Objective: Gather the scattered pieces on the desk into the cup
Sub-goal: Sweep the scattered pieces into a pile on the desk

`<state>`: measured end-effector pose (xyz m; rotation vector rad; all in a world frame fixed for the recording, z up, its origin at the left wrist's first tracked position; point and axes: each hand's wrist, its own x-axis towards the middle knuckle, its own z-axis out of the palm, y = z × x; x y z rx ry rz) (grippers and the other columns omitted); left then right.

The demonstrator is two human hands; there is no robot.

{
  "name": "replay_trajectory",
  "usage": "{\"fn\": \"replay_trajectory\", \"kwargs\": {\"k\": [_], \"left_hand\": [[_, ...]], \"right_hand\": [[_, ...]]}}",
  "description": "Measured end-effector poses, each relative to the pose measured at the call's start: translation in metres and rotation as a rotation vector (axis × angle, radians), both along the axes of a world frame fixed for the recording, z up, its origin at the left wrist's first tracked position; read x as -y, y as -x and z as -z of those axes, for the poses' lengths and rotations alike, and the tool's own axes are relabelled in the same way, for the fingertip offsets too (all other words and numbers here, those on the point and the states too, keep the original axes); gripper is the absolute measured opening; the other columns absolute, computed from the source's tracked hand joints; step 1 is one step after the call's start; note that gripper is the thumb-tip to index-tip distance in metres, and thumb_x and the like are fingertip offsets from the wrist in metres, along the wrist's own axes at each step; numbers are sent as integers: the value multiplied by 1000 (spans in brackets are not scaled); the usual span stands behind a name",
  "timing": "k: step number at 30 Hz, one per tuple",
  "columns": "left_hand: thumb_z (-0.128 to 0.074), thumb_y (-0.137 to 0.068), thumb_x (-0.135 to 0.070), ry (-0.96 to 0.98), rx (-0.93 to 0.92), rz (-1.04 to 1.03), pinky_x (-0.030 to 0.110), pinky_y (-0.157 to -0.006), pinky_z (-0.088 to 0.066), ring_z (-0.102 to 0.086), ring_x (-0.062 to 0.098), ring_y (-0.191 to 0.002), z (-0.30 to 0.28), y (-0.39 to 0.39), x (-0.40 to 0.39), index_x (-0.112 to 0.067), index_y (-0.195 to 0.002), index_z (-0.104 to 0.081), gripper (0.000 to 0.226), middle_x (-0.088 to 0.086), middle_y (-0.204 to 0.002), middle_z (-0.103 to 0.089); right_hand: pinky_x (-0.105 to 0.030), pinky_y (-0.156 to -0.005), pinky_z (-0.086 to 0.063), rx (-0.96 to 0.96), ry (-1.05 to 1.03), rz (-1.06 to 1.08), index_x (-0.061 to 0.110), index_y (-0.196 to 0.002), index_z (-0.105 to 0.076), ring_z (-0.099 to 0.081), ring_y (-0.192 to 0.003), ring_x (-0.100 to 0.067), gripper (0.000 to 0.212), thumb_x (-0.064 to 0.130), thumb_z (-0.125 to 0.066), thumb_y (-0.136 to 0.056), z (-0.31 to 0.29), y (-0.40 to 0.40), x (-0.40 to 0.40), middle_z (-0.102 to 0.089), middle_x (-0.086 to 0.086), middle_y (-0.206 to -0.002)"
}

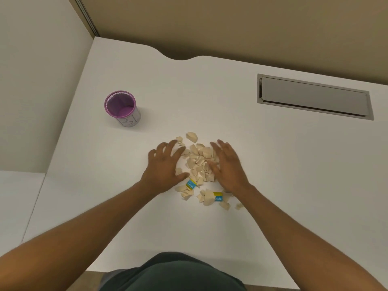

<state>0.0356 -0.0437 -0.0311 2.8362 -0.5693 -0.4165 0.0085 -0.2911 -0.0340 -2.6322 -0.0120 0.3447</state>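
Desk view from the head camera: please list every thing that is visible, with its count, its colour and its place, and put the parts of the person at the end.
cup: one, purple rim and inside, pale outer wall, upright on the far left of the desk, apart from the pile; looks empty.
pieces: many, too many to count, cream, heaped at the desk's middle between the hands, with some strays nearer the person.
labelled pieces: two, blue and yellow wrappers, at the near edge of the pile.
cable hatch: one, grey, closed, set into the desk's far right.
desk: one, white.
partition walls: beige, behind and to the left.
left hand: open, at the pile's left side.
right hand: open, at the pile's right side.
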Motion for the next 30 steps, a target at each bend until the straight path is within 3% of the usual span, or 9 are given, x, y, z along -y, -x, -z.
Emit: {"fn": "replay_trajectory", "kwargs": {"k": [4,7,10,15,18,21,23,28,30], "left_hand": [[-65,-63,-88,-66,-61,-221,54,-103,-43,-35,37,-142,-2,17,-24,-34,-156,-32,112,4,-164,-27],[-75,-64,-79,36,-226,-335,49,-108,-43,-33,36,-140,2,25,-19,-31,-159,-25,118,6,-161,-24],[-85,-69,-59,230,-313,-384,44,-112,-40,-28,35,-141,2,31,-1,-24,-160,-25,115,8,-157,-25],[-86,-75,-44,275,-327,-316,42,-106,-46,-29,32,-141,-3,30,13,-24,-161,-23,108,5,-157,-25],[-81,-78,-43,208,-260,-249,44,-99,-53,-28,33,-141,-5,26,9,-33,-160,-26,99,3,-161,-21],[-72,-81,-52,133,-277,-181,47,-98,-54,-27,35,-141,-7,21,15,-42,-159,-25,92,0,-164,-19],[-70,-82,-58,77,-285,-145,49,-99,-53,-31,36,-138,-8,19,24,-43,-159,-27,89,2,-164,-21],[-71,-87,-35,25,-229,-126,43,-90,-56,-43,37,-122,-6,16,43,-30,-146,-50,63,10,-149,-37],[-68,-90,-27,48,-206,-141,40,-88,-55,-46,35,-117,-4,14,45,-23,-135,-60,46,10,-141,-43]], "right_hand": [[-49,-124,-24,-144,130,257,19,-157,-25,-15,-154,-33,84,64,-53,-93,-1,12,33,-20,-7,-166],[-49,-127,-12,-252,8,347,14,-161,-10,2,-157,-29,79,58,-37,-102,4,26,23,-1,-7,-170],[-41,-128,-14,-224,-86,293,13,-162,-3,7,-158,-19,70,44,-34,-107,2,37,-7,6,-2,-171],[-39,-121,-31,-123,-116,150,12,-161,-8,-7,-157,-19,70,30,-46,-105,-8,39,-34,-3,-4,-170],[-44,-121,-32,-57,-4,50,14,-161,-12,-15,-154,-29,82,39,-58,-98,-11,32,-31,-8,-9,-169],[-45,-98,-52,-111,148,-17,29,-161,-8,-33,-139,-34,97,58,-65,-87,-10,24,-33,-8,-6,-169],[-44,-87,-56,-146,212,-60,35,-160,-9,-37,-131,-33,95,62,-63,-87,-7,21,-39,-9,-5,-168],[-37,-69,-54,-127,252,-31,31,-151,-35,-41,-122,-30,63,32,-65,-95,-5,21,-62,-29,-5,-155],[-39,-71,-54,-99,210,-7,26,-142,-47,-44,-118,-30,50,13,-59,-95,-7,22,-68,-39,-7,-145]]}}
